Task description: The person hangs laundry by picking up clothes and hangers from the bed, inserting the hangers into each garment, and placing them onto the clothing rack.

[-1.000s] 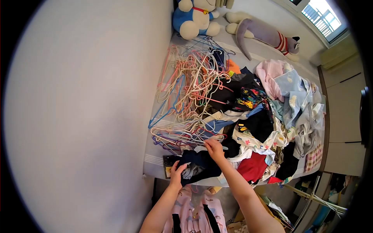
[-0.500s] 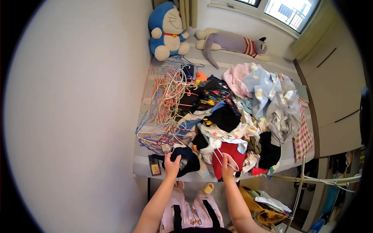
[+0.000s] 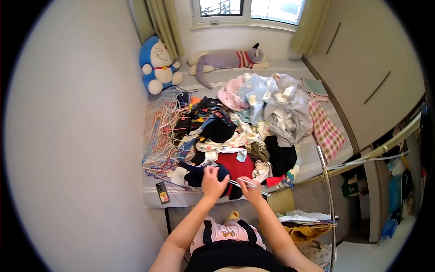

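Observation:
My left hand is closed on a dark navy garment near the bed's front edge. Just to its right, my right hand grips a white hanger, whose near end meets the navy garment. Behind both hands lies a red garment in the clothes pile. A tangle of pink, white and blue hangers spreads along the bed's left side. The phone-like dark object rests at the front left corner of the bed.
A blue plush toy and a grey plush cat sit at the back. Pale bedding is heaped at the right, beside a checked pillow. A metal rack stands at the front right.
My right hand took a white hanger from the left pile, carried it right, then brought it beside my left hand. The navy garment is lifted and shifted. The view has turned.

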